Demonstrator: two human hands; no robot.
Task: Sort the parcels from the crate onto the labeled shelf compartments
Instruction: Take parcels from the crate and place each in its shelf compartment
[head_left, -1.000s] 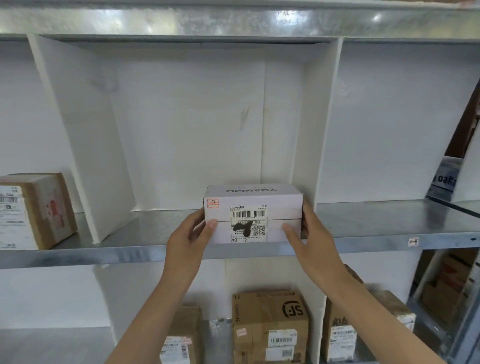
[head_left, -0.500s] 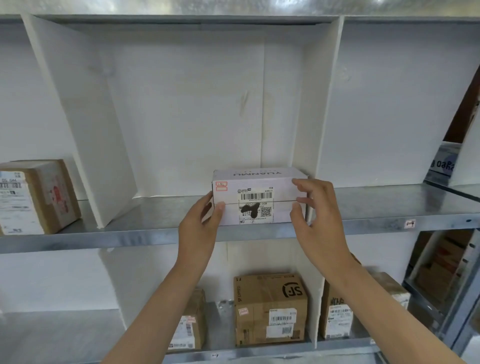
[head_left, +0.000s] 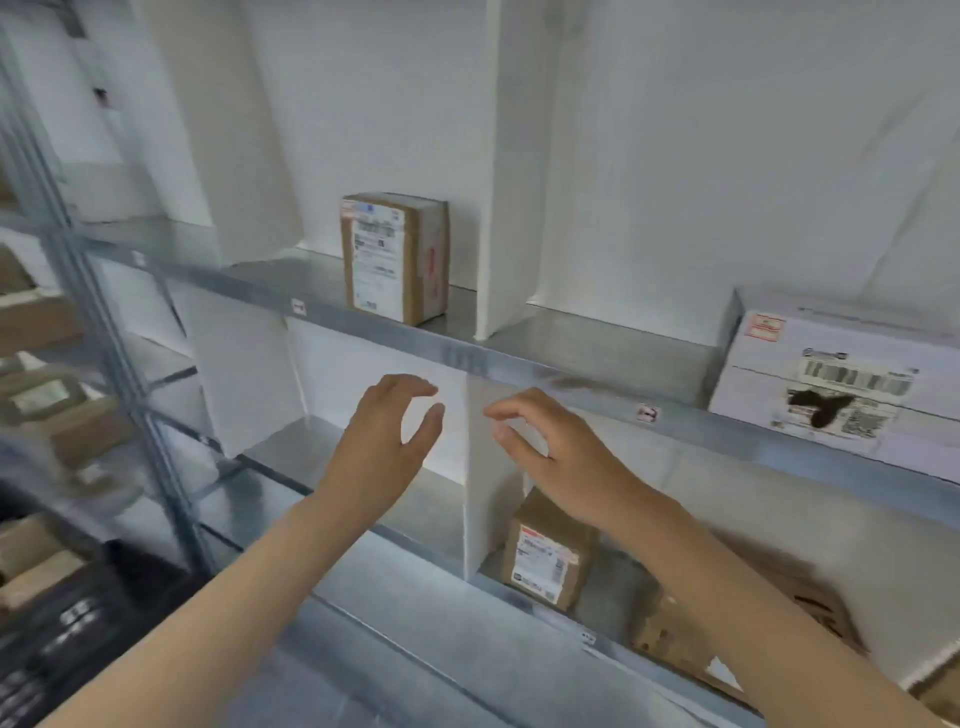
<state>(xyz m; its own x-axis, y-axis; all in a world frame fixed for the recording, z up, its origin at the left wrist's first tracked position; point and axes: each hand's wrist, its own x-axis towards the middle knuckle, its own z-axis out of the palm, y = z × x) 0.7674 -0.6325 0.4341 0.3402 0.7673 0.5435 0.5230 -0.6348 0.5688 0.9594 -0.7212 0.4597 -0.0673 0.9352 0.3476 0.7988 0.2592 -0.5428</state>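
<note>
The white parcel (head_left: 836, 379) with a barcode label and a black smear stands on the upper metal shelf (head_left: 561, 371) at the far right, free of both hands. My left hand (head_left: 384, 441) and my right hand (head_left: 561, 452) hover in front of the lower compartment, fingers loosely curved, holding nothing. A brown parcel (head_left: 397, 257) with a white label stands upright in the compartment to the left of the white divider (head_left: 501, 208).
On the lower shelf (head_left: 415, 566) a small brown parcel (head_left: 548, 558) stands right of a white divider, with more brown boxes (head_left: 727, 629) further right. A black crate (head_left: 57, 629) sits at the lower left beside another rack with blurred cardboard boxes (head_left: 47, 405).
Both hands let go of the white parcel and drew back down and left. The view swung left, so the parcel now stands at the far right.
</note>
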